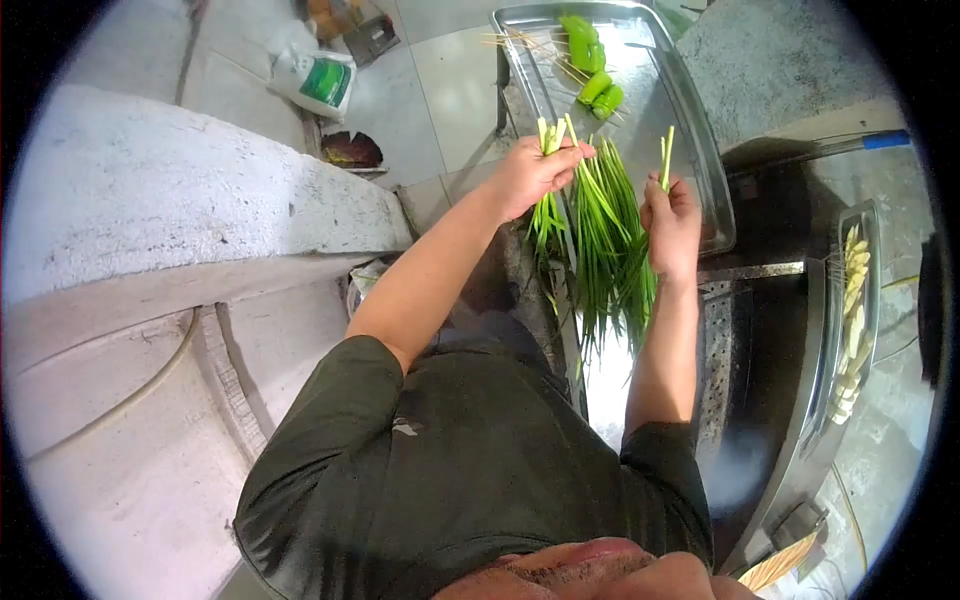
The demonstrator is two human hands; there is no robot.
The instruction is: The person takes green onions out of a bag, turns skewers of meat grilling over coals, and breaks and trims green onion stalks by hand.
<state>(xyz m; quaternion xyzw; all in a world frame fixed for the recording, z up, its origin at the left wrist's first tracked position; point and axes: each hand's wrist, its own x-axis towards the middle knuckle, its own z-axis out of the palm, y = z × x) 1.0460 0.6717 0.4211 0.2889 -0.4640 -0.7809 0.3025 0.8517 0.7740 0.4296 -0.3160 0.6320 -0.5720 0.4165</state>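
My left hand [545, 175] is closed around a small bunch of garlic chives [545, 222], their pale cut ends poking up above the fingers and green leaves hanging below. In my right hand [672, 222] a few chive stalks [667, 150] are pinched upright. Between the two hands, a larger pile of long chives [605, 230] lies over the metal tray [655, 85], leaves trailing towards my body. Green peppers [590, 60] on thin wooden skewers [535, 45] rest at the tray's far end.
A narrow tray [872, 290] with pale skewered pieces [853, 310] stands at the right, beyond a dark metal grill-like unit [760, 350]. On the left are a whitish wall ledge [200, 190] and a white and green bag [322, 82] on the floor.
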